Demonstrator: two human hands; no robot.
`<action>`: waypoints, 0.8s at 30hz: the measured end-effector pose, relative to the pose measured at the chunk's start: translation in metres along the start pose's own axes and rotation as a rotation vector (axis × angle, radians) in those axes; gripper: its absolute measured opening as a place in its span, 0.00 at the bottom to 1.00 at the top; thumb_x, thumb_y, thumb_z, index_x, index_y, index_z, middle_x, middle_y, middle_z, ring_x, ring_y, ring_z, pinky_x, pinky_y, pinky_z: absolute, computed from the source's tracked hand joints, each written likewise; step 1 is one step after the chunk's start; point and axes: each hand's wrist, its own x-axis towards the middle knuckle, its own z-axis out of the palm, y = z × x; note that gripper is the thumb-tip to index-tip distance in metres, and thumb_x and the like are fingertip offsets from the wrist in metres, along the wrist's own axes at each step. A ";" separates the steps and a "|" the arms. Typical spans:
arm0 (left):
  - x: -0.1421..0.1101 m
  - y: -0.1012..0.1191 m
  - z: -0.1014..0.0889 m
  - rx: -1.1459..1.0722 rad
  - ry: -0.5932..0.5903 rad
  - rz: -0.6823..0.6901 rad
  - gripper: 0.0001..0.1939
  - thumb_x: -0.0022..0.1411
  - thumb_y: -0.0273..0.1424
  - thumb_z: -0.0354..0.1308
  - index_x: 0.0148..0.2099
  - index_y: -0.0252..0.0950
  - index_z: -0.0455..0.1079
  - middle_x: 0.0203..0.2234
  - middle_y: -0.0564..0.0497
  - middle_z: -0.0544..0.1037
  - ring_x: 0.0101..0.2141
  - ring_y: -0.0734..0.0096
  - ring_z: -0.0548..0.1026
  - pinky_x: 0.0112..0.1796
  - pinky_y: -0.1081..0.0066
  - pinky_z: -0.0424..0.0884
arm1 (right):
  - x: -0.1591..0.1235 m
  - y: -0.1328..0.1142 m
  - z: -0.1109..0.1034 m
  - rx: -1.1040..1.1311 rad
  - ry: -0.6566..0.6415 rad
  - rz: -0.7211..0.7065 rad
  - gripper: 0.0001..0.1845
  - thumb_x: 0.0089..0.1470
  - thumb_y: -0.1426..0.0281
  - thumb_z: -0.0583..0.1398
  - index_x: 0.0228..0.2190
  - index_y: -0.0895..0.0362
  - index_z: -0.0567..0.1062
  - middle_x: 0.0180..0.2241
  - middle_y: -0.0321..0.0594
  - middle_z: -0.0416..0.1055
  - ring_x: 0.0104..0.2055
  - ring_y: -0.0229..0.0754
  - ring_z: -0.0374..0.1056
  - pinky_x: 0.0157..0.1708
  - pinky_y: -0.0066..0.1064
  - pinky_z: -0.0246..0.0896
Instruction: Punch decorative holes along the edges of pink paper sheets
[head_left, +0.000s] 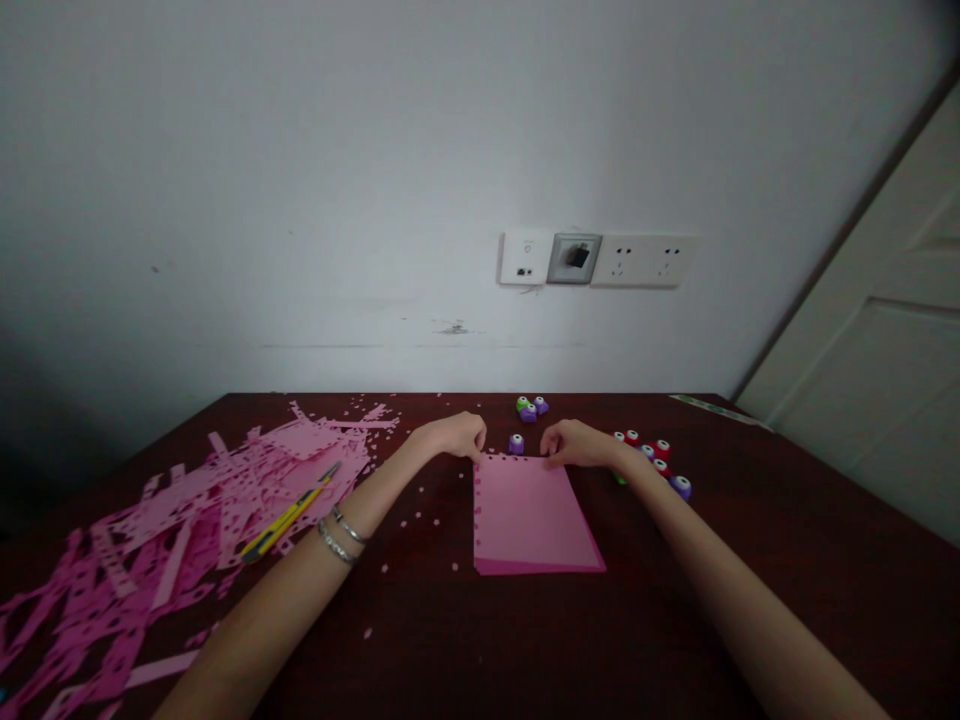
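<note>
A small stack of pink paper sheets (pixel 529 515) lies in front of me, with punched holes along its top and left edges. My left hand (pixel 459 436) is closed at the upper left corner of the paper, fingertips pinching it. At the upper right corner, the curled fingers of my right hand (pixel 576 443) grip the top edge. Between the two hands, just beyond the paper, stands a purple craft punch (pixel 516 444) with a round white top.
Pink paper strips and scraps (pixel 187 530) cover the left side, with a yellow utility knife (pixel 289 515) on them. Several punches (pixel 661 467) stand near my right forearm; more punches (pixel 529 412) sit farther back. A patterned strip (pixel 720 410) lies by the wall (pixel 337 200).
</note>
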 end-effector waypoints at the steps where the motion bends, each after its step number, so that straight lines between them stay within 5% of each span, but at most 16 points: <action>1: -0.001 0.000 0.000 -0.003 -0.009 -0.004 0.05 0.43 0.29 0.64 0.24 0.33 0.71 0.18 0.52 0.73 0.20 0.76 0.67 0.22 0.76 0.57 | 0.000 0.000 0.001 -0.013 0.003 0.000 0.12 0.37 0.67 0.63 0.27 0.59 0.76 0.27 0.39 0.74 0.27 0.40 0.67 0.25 0.26 0.57; 16: 0.003 -0.023 0.001 -0.235 -0.083 0.009 0.06 0.44 0.30 0.60 0.26 0.33 0.73 0.20 0.52 0.74 0.23 0.75 0.68 0.25 0.77 0.59 | 0.001 -0.001 0.001 -0.019 -0.018 -0.019 0.09 0.38 0.68 0.62 0.26 0.59 0.76 0.27 0.39 0.74 0.29 0.40 0.68 0.27 0.27 0.57; 24: -0.007 -0.033 -0.015 -0.258 -0.110 0.015 0.07 0.44 0.32 0.61 0.27 0.34 0.74 0.20 0.54 0.73 0.23 0.77 0.67 0.25 0.77 0.57 | -0.002 -0.004 -0.001 0.016 -0.010 -0.037 0.07 0.41 0.69 0.60 0.25 0.58 0.77 0.26 0.39 0.74 0.29 0.40 0.68 0.29 0.27 0.58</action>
